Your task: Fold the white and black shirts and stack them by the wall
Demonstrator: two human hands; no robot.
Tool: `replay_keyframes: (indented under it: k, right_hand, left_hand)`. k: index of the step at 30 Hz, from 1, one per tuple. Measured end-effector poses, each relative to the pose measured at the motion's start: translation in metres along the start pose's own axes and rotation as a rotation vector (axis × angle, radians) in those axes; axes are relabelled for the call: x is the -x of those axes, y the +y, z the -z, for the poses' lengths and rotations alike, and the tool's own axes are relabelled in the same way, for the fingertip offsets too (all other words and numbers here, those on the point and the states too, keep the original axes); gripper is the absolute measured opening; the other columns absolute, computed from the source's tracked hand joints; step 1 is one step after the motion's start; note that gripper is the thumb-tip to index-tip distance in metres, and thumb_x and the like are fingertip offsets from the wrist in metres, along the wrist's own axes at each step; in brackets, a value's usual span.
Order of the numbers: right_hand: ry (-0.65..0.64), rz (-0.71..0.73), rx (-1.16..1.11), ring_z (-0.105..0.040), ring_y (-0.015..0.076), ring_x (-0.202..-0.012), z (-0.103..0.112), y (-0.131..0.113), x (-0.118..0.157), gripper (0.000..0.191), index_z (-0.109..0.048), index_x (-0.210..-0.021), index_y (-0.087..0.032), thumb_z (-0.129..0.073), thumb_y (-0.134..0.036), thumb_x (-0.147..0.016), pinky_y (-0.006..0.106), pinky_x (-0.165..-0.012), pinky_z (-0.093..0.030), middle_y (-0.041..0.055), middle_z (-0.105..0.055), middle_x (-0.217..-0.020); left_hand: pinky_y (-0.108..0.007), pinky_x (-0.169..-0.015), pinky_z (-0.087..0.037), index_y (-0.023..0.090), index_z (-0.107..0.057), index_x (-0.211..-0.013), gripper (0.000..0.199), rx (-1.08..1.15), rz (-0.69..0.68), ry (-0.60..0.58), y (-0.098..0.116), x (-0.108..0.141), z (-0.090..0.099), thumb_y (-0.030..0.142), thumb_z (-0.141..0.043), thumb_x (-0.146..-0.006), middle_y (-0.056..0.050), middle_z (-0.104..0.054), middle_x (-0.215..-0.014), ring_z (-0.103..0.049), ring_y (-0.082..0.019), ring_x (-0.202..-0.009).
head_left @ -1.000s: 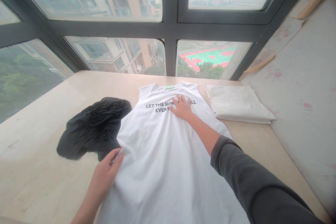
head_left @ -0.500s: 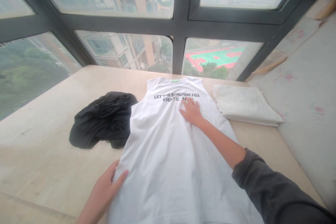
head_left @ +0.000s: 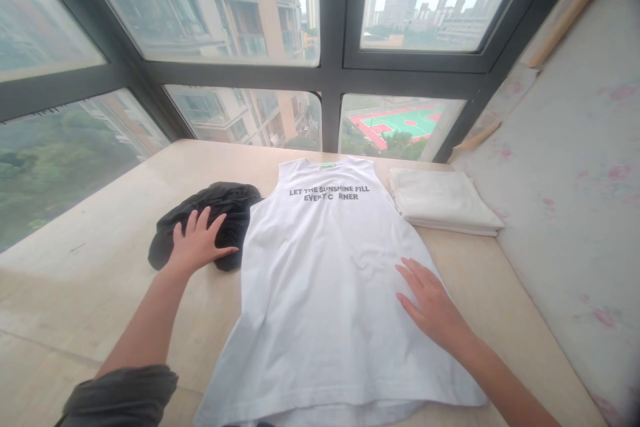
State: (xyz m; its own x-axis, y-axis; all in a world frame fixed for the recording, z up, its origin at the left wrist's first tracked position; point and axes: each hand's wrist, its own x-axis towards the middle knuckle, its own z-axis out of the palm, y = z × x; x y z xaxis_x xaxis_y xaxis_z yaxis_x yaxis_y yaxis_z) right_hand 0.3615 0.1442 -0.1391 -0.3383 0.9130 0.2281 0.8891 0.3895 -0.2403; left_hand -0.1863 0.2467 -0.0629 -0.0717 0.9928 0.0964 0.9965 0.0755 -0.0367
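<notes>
A white sleeveless shirt (head_left: 320, 293) with dark lettering across its chest lies spread flat, its neck toward the window and its hem toward me. My right hand (head_left: 433, 303) is over the right side of the shirt, fingers stretched out, holding nothing. With fingers spread, my left hand (head_left: 197, 240) is over the near part of a crumpled black cloth (head_left: 235, 200) left of the shirt. Whether that hand touches the cloth I cannot tell.
A folded white cloth (head_left: 440, 197) lies on the wooden surface (head_left: 55, 307) to the right of the shirt. Framed windows (head_left: 330, 90) rise at the back and left. A flower-patterned wall (head_left: 565, 213) borders the right side.
My left hand has left the shirt's left edge and moved up over the black cloth. My right hand has moved from the lettering down and right, and the view has tilted up.
</notes>
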Motion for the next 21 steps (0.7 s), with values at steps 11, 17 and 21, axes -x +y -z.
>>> replay_keyframes:
  k: [11, 17, 21]
  right_hand:
    - [0.109, -0.115, -0.013, -0.043, 0.0304, -0.139, 0.007, 0.016, 0.069, 0.044, -0.048, -0.138, -0.023, -0.049, -0.033, -0.096, 0.052, -0.112, -0.042, 0.0121, -0.043, -0.151]
    - [0.137, -0.182, -0.094, -0.048, 0.0271, -0.135, 0.020, 0.019, 0.072, 0.043, -0.048, -0.139, -0.022, -0.046, -0.032, -0.097, 0.046, -0.107, -0.048, 0.0120, -0.044, -0.150]
    - [0.155, -0.240, -0.158, -0.063, 0.0227, -0.114, 0.028, 0.023, 0.090, 0.038, -0.052, -0.133, -0.021, -0.045, -0.033, -0.097, 0.037, -0.094, -0.056, 0.0123, -0.055, -0.136]
  left_hand:
    - [-0.051, -0.074, -0.051, 0.008, -0.061, -0.111, 0.082, -0.095, 0.304, -0.280, 0.013, 0.005, 0.012, 0.078, -0.030, -0.085, -0.025, -0.066, -0.101, -0.067, -0.042, -0.093]
    - [-0.053, -0.086, -0.048, 0.000, -0.047, -0.132, 0.086, -0.035, 0.363, -0.266, 0.025, 0.026, 0.045, 0.073, -0.025, -0.091, -0.030, -0.051, -0.132, -0.058, -0.047, -0.113]
    - [-0.045, -0.102, -0.043, 0.005, -0.045, -0.138, 0.069, -0.042, 0.148, -0.035, 0.040, 0.079, 0.043, 0.057, -0.029, -0.095, -0.023, -0.049, -0.140, -0.052, -0.036, -0.125]
